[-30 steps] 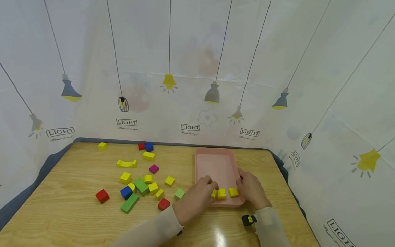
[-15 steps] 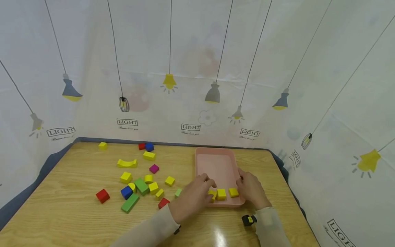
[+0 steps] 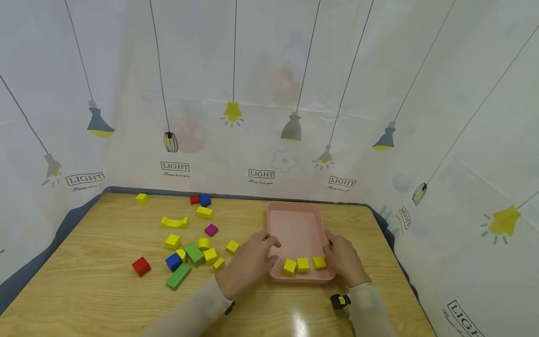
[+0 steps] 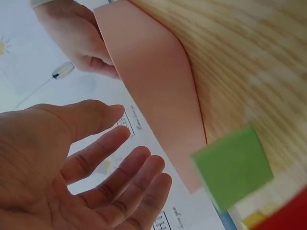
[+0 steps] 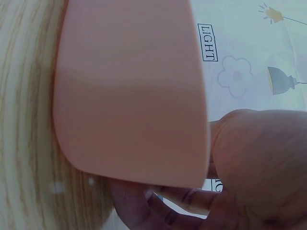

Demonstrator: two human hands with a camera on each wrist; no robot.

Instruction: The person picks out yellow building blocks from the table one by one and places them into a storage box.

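The left hand [image 3: 247, 260], loosely spread, empty, should clear the tray [image 3: 296, 227] at eight o'clock. The right hand [image 3: 344, 258], gripping four o'clock, should brace it.

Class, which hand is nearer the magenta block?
Left. The left hand is to the near right of the magenta block; the right hand is farther right, across the tray.

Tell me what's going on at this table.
A person's right hand holds the right side of a pink tray. The left hand, holding nothing, is by the tray's left side. Three yellow blocks sit in a rough row at the tray's near end. More blocks, in several colours, lie scattered on the table to the left.
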